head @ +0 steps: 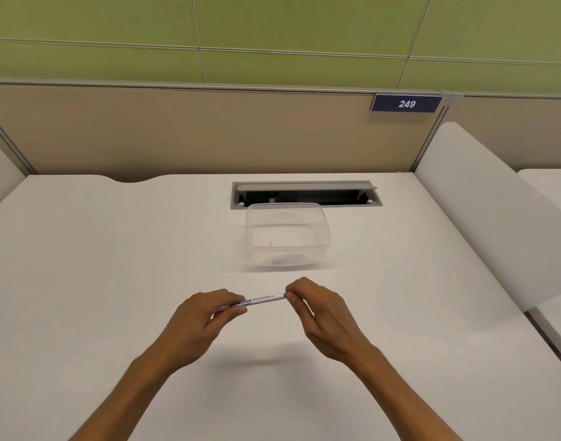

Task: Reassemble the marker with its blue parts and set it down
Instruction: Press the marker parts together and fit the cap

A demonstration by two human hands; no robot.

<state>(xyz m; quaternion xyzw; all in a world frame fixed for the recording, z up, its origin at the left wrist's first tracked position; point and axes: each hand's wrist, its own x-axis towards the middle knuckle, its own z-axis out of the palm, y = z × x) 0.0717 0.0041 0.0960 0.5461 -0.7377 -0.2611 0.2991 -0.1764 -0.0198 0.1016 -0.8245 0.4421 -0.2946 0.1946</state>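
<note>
A white whiteboard marker [262, 299] with blue print is held level above the white desk [113, 265], between both hands. My left hand [206, 316] pinches its left end between thumb and fingers. My right hand [317, 308] pinches the right end, where a small blue part [284, 295] shows at the fingertips. Most of that blue part is hidden by my fingers. The marker's left tip is covered by my left hand.
A clear plastic tub [287, 237] stands just beyond the hands, in front of a grey cable hatch [304, 194] with its lid raised. Beige partitions close the back and white dividers [482, 211] flank the desk.
</note>
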